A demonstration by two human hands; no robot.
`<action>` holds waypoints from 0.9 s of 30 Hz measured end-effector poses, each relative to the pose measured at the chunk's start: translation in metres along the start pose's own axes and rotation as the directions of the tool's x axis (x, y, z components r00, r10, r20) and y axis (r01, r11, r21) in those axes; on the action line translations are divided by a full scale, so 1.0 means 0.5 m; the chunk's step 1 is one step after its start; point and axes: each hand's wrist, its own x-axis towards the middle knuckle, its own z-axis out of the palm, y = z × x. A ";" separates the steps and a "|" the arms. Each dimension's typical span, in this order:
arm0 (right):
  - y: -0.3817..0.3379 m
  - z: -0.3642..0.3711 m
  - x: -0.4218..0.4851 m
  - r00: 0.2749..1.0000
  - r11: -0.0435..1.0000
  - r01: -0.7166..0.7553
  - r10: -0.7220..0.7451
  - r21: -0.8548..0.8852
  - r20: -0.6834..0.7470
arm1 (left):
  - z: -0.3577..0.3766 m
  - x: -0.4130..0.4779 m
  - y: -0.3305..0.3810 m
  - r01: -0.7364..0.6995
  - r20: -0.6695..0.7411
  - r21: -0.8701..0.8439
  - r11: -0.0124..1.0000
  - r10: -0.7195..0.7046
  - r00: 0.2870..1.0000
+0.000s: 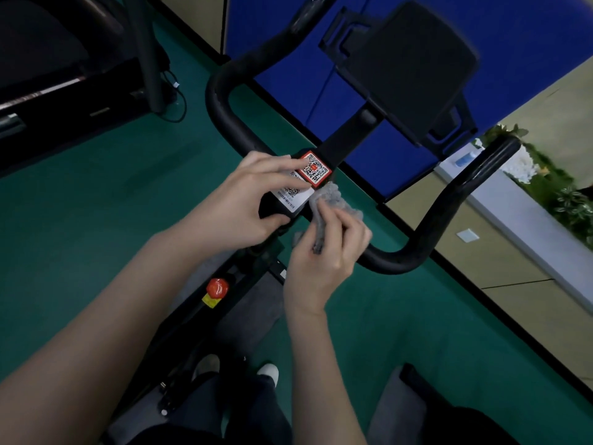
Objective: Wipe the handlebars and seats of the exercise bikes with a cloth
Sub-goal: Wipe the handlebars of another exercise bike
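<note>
In the middle of the frame the left hand (253,200) is gripping the black centre block (276,203) of the black curved handlebar (449,194) of an exercise bike, its fingers reaching over the top towards a red-and-white QR-code sticker (313,168) and its thumb tucking in under the block. Just right of it, the right hand (327,252) is pinching a crumpled grey cloth (333,200) between curled fingers and thumb, and the cloth is pressing against the block's right edge, just beside the sticker. A black flat console panel (414,65) is sitting above the bar in the upper right of the frame. Lower down, left of centre, a round red knob (217,287) is showing on the bike's frame. A green carpeted floor (96,203) is lying beneath, and a blue wall panel (288,43) is standing behind at the top.
</note>
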 end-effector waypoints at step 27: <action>0.048 -0.086 0.012 0.988 0.992 -0.103 0.093 -0.078 -0.121 | 0.046 0.002 0.025 -0.132 -0.041 0.234 0.963 0.146 0.989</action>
